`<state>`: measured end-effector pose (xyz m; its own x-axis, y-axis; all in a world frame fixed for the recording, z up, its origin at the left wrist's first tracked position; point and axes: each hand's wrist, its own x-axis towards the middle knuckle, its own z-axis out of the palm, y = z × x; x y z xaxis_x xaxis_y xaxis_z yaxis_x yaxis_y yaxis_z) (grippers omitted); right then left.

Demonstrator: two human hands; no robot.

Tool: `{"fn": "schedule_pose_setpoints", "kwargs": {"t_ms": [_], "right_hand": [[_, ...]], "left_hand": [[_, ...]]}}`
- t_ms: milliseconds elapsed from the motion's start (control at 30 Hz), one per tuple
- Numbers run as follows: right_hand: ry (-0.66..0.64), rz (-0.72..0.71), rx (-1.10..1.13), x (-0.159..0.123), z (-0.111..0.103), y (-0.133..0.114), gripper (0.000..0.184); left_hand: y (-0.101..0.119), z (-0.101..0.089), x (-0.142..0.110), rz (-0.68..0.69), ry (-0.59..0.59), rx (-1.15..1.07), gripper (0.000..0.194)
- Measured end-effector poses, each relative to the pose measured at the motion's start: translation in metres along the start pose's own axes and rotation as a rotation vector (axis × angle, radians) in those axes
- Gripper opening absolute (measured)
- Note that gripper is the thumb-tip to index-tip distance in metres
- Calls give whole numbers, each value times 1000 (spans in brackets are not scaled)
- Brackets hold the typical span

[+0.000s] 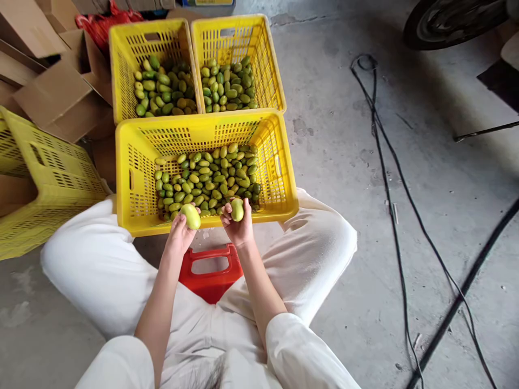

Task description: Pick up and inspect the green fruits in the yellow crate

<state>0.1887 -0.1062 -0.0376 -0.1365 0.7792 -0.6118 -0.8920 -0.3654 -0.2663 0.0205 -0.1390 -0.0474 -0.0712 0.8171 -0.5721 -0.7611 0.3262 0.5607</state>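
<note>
My left hand point(182, 232) is closed around a yellow-green oval fruit point(191, 216), with the fruit's upper side showing. A slightly smaller green oval fruit point(237, 209) sits in the closed fingers of my right hand point(238, 227). Both hands are at the near rim of a yellow plastic crate point(206, 120), which stands between my knees. Inside lie many loose green and yellowish oval fruits point(211, 178), spread over its slatted floor. I cannot tell the exact kind of fruit.
Two more yellow crates with similar fruit, a left one point(117, 81) and a right one point(275, 75), stand behind. Another crate point(60, 167) tilts at left beside cardboard boxes point(52, 100). A red stool point(211, 283) is under me. Black cables point(399, 232) and a wheel point(441, 24) are at right.
</note>
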Motion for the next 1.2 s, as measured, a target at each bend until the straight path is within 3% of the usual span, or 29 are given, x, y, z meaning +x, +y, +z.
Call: {"fn": "schedule_pose_setpoints", "kwargs": {"t_ms": [200, 400, 533, 700, 900, 1000, 1200], "right_hand": [[-59, 44, -100, -3, 3, -1, 13], [-74, -15, -99, -4, 3, 1, 13], [-76, 9, -92, -4, 5, -3, 17], [-127, 16, -155, -7, 3, -1, 32], [-150, 34, -184, -7, -2, 5, 40], [-180, 12, -154, -5, -4, 5, 42], [-146, -5, -140, -3, 0, 1, 20]], "left_hand": [[7, 12, -5, -101, -15, -28, 34], [7, 13, -5, -49, -88, 3, 38], [9, 15, -5, -78, -92, -10, 33], [10, 14, -5, -112, -13, 31, 33], [5, 13, -6, -29, -159, 90, 42], [5, 14, -7, -15, -174, 89, 39], [8, 15, -5, -51, -62, 17, 35]]}}
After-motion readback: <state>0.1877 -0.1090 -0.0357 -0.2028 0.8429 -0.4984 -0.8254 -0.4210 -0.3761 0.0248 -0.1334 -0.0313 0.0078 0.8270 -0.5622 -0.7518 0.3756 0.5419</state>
